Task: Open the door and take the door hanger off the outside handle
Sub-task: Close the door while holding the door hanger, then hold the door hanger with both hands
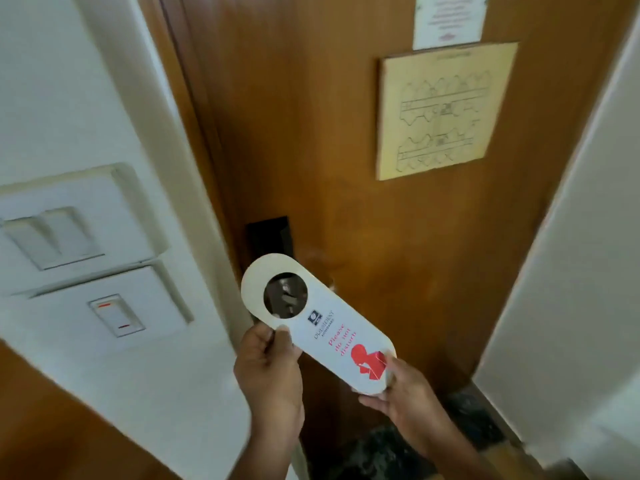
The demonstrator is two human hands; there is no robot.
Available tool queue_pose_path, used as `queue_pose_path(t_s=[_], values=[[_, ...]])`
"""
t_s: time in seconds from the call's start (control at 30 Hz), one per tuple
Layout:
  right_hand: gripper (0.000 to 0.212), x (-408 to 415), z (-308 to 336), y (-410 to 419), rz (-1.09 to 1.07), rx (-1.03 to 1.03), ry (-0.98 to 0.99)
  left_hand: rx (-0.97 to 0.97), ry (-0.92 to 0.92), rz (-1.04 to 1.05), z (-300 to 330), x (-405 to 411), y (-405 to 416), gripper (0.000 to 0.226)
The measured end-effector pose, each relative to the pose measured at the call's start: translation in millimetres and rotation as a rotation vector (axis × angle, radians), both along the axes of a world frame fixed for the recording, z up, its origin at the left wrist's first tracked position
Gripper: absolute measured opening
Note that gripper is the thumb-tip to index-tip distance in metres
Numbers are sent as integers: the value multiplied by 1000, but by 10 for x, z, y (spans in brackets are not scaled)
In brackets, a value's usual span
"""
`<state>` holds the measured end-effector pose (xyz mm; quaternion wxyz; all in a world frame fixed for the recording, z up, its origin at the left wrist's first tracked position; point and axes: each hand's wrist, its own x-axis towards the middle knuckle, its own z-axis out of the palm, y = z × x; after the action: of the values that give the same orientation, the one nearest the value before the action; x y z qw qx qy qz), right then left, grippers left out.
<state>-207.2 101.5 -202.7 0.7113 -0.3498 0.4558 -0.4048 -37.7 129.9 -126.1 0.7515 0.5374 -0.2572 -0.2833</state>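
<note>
Door hanger [323,329]: flat white card, elongated with rounded ends, round hole near upper end; held in front of door, tilted, hole end up-left, off any handle. Printed face up: small dark logo, red script "Please do not disturb", red figure graphic at lower end. Surface smooth, slightly glossy.

Left hand [268,370]: thumb and fingers pinched together on card's edge just below the hole. Right hand [401,389]: fingers closed on card's lower rounded end, thumb on the red graphic. Both hands clamped on the card.

Wooden door [325,140]: brown veneer, smooth, faint grain, appears shut against frame. Dark rectangular lock plate [268,235] behind the hanger's upper end; metal hardware partly visible through the hole, blurred.

On door, upper right: square tan plaque [445,110] with line-drawn floor plan; above it white paper notice [448,19], text unreadable.

Left wall: cream plastic switch panel [69,221], two rockers; below, single switch [116,315] with red marks.

Floor at lower right: dark mottled stone [381,452].
</note>
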Motion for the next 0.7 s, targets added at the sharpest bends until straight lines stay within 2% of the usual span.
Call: queue_pose_path(t_s=[0.07, 0.13, 0.17, 0.2, 0.27, 0.33, 0.43, 0.53, 0.7], values=[[37, -219, 4, 139, -161, -5, -31, 39, 132, -134, -122, -186, -114, 29], [36, -544, 36, 254, -354, -70, -3, 122, 182, -312, -263, -394, -217, 21], [38, -742, 91, 316, -422, -96, 24, 148, 171, -383, -320, -504, -268, 25], [39, -937, 149, 377, -470, -116, 59, 162, 141, -437, -364, -604, -324, 38], [34, -1373, 206, 546, -541, -139, 139, 193, 19, -545, -420, -813, -438, 78], [32, -1869, 188, 813, -598, -148, 211, 259, -179, -667, -481, -1133, -471, 98], [39, -2530, 40, 1275, -689, -132, 275, 318, -387, -879, -692, -1685, -352, 87], [32, -3129, -277, 1703, -866, -80, 333, 371, -512, -1069, -962, -2393, -155, 87], [24, -4266, -1127, 2531, -1165, 133, 466, 414, -954, -1263, -1632, -3900, 435, 94]])
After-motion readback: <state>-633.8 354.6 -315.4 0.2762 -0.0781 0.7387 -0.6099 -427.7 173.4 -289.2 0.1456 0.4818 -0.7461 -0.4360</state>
